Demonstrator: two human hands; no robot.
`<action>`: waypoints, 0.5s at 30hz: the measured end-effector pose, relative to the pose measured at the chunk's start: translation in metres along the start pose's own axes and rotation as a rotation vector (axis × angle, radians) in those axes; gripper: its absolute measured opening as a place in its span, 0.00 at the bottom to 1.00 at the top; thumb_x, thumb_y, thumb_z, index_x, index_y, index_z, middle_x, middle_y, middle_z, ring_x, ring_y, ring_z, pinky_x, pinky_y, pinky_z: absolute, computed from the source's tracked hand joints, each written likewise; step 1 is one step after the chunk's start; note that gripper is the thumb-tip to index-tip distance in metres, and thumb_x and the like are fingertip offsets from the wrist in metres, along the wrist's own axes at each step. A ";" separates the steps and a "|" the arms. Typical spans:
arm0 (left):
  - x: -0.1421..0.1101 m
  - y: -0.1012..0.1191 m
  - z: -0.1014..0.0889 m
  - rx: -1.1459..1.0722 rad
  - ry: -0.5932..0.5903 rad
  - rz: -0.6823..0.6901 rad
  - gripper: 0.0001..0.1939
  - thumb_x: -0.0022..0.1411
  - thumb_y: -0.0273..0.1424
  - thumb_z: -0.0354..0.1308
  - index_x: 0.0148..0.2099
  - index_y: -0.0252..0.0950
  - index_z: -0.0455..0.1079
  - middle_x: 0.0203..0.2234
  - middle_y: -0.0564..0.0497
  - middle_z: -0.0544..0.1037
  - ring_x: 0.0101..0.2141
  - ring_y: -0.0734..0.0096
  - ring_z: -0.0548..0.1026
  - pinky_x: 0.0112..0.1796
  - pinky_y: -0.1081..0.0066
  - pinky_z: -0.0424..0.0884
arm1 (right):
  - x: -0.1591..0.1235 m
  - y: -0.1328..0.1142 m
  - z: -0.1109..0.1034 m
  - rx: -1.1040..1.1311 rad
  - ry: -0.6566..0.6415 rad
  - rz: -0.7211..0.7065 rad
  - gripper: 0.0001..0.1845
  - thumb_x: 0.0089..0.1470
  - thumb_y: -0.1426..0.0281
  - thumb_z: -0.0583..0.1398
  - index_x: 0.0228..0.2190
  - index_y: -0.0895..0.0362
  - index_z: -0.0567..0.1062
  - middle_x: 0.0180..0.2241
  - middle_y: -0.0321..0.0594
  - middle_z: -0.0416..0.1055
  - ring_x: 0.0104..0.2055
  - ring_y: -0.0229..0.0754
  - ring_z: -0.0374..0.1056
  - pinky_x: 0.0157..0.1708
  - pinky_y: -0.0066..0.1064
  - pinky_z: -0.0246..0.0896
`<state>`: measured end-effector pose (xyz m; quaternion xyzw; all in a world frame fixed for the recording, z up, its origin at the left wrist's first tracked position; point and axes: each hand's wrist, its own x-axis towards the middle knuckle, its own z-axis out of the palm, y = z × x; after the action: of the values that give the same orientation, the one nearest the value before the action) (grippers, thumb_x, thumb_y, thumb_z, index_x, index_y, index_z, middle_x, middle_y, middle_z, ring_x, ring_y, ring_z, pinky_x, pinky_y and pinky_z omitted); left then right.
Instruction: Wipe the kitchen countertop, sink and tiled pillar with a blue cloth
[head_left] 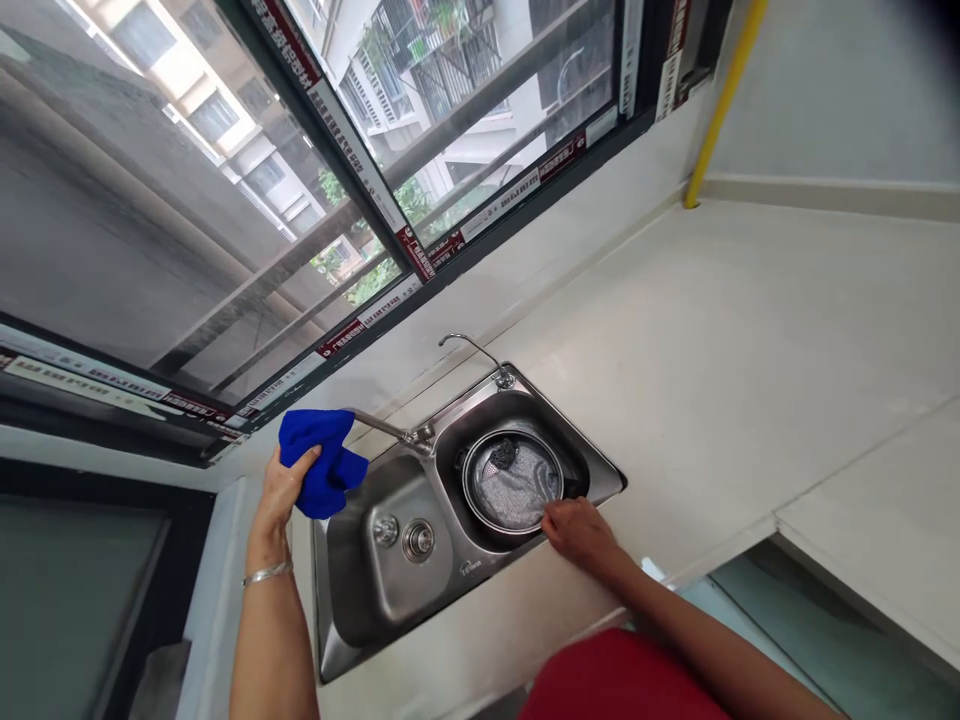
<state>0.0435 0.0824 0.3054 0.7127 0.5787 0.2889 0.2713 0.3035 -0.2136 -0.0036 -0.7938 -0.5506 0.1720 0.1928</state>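
A bright blue cloth (pixel 322 462) hangs bunched from my left hand (pixel 289 482), which pinches it beside the faucet (pixel 386 425) at the left basin. In the right basin sits a round metal pot (pixel 480 505), with what looks like water and a dark scouring pad (pixel 502 455) inside. My right hand (pixel 581 532) is closed at the pot's near right rim, where its handle appears to be. The fingertips there are partly hidden.
A steel double sink (pixel 450 590) is set into the pale countertop (pixel 750 350). A thin curved tap (pixel 476 345) stands behind the right basin. Dark-framed windows (pixel 420 265) rise behind. A yellow pipe (pixel 724 110) stands at the back right. The left basin has drain fittings (pixel 418 540).
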 end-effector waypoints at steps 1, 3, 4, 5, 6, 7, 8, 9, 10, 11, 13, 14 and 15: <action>-0.005 -0.004 0.002 -0.009 0.038 0.007 0.35 0.47 0.47 0.67 0.55 0.37 0.69 0.46 0.44 0.80 0.43 0.58 0.78 0.50 0.57 0.75 | 0.000 0.000 0.000 -0.003 -0.003 0.000 0.14 0.60 0.70 0.52 0.30 0.57 0.76 0.34 0.43 0.79 0.38 0.44 0.74 0.41 0.34 0.54; -0.015 -0.012 0.006 -0.025 0.112 0.009 0.36 0.47 0.46 0.67 0.56 0.36 0.68 0.45 0.44 0.79 0.44 0.57 0.78 0.50 0.56 0.75 | 0.000 -0.001 -0.001 -0.008 -0.006 0.003 0.14 0.60 0.70 0.52 0.30 0.57 0.76 0.34 0.43 0.79 0.38 0.44 0.74 0.42 0.34 0.54; -0.019 -0.016 0.008 -0.032 0.144 0.006 0.36 0.46 0.46 0.67 0.56 0.36 0.68 0.46 0.44 0.79 0.45 0.57 0.77 0.50 0.56 0.75 | -0.001 -0.001 -0.001 -0.010 -0.005 0.007 0.14 0.60 0.70 0.52 0.30 0.57 0.76 0.34 0.43 0.79 0.39 0.45 0.74 0.42 0.35 0.54; -0.022 -0.020 0.010 -0.036 0.171 0.004 0.36 0.47 0.46 0.66 0.56 0.37 0.68 0.46 0.44 0.79 0.45 0.57 0.77 0.51 0.56 0.74 | -0.001 -0.001 -0.002 -0.010 -0.003 0.010 0.14 0.60 0.70 0.52 0.30 0.57 0.76 0.35 0.44 0.79 0.39 0.45 0.74 0.42 0.35 0.54; -0.024 -0.023 0.012 -0.038 0.195 0.000 0.36 0.47 0.46 0.66 0.57 0.37 0.68 0.47 0.44 0.79 0.46 0.56 0.77 0.51 0.55 0.74 | -0.001 -0.002 -0.002 -0.009 -0.002 0.012 0.14 0.60 0.70 0.52 0.30 0.57 0.76 0.35 0.44 0.79 0.39 0.45 0.74 0.43 0.35 0.55; -0.025 -0.025 0.013 -0.035 0.211 -0.006 0.36 0.47 0.47 0.65 0.57 0.37 0.67 0.48 0.44 0.78 0.47 0.57 0.77 0.52 0.55 0.73 | 0.000 -0.002 -0.002 -0.006 -0.004 0.010 0.14 0.60 0.70 0.52 0.30 0.57 0.76 0.35 0.44 0.79 0.40 0.46 0.74 0.43 0.35 0.54; -0.024 -0.025 0.013 -0.022 0.217 -0.014 0.36 0.48 0.47 0.65 0.57 0.37 0.67 0.48 0.45 0.78 0.47 0.57 0.77 0.52 0.56 0.73 | 0.000 -0.002 -0.002 -0.002 -0.009 0.005 0.14 0.60 0.70 0.52 0.30 0.57 0.76 0.35 0.44 0.79 0.39 0.46 0.74 0.43 0.35 0.54; -0.023 -0.024 0.012 0.002 0.212 -0.022 0.35 0.48 0.46 0.65 0.57 0.37 0.68 0.47 0.45 0.79 0.47 0.57 0.77 0.51 0.56 0.74 | 0.000 -0.002 -0.002 0.000 -0.014 0.001 0.14 0.60 0.70 0.52 0.30 0.57 0.76 0.34 0.45 0.79 0.39 0.46 0.74 0.42 0.35 0.54; -0.020 -0.022 0.011 0.034 0.197 -0.028 0.34 0.48 0.46 0.64 0.56 0.37 0.68 0.46 0.45 0.79 0.46 0.57 0.78 0.50 0.56 0.74 | 0.001 -0.002 -0.002 0.002 -0.018 -0.002 0.14 0.60 0.70 0.52 0.30 0.58 0.76 0.34 0.45 0.79 0.39 0.46 0.74 0.42 0.36 0.54; -0.016 -0.017 0.009 0.075 0.177 -0.024 0.32 0.49 0.45 0.64 0.55 0.37 0.68 0.45 0.45 0.80 0.45 0.57 0.78 0.49 0.57 0.75 | 0.001 -0.002 -0.001 0.002 -0.020 -0.002 0.14 0.60 0.70 0.52 0.30 0.58 0.76 0.34 0.45 0.79 0.39 0.46 0.74 0.42 0.36 0.54; -0.009 -0.005 0.006 0.232 0.139 0.003 0.28 0.51 0.42 0.62 0.53 0.36 0.69 0.42 0.44 0.80 0.43 0.55 0.78 0.47 0.57 0.75 | 0.002 -0.001 -0.001 0.005 -0.018 0.007 0.14 0.60 0.70 0.52 0.31 0.58 0.76 0.35 0.45 0.79 0.39 0.46 0.74 0.42 0.36 0.54; -0.005 0.002 0.005 0.352 0.127 0.021 0.27 0.52 0.41 0.61 0.53 0.36 0.68 0.41 0.43 0.80 0.43 0.53 0.78 0.47 0.55 0.75 | 0.002 -0.001 -0.001 0.008 -0.017 0.008 0.14 0.61 0.69 0.52 0.31 0.57 0.76 0.35 0.45 0.79 0.39 0.46 0.74 0.42 0.36 0.54; -0.002 0.009 0.004 0.494 0.117 0.038 0.27 0.53 0.41 0.59 0.54 0.36 0.67 0.41 0.41 0.80 0.44 0.50 0.78 0.47 0.53 0.74 | 0.002 -0.001 -0.002 0.010 -0.017 0.005 0.14 0.61 0.69 0.52 0.31 0.57 0.76 0.35 0.44 0.79 0.39 0.46 0.74 0.42 0.36 0.54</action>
<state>0.0522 0.0783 0.3088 0.7501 0.6331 0.1846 0.0495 0.3038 -0.2114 -0.0017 -0.7926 -0.5495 0.1820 0.1915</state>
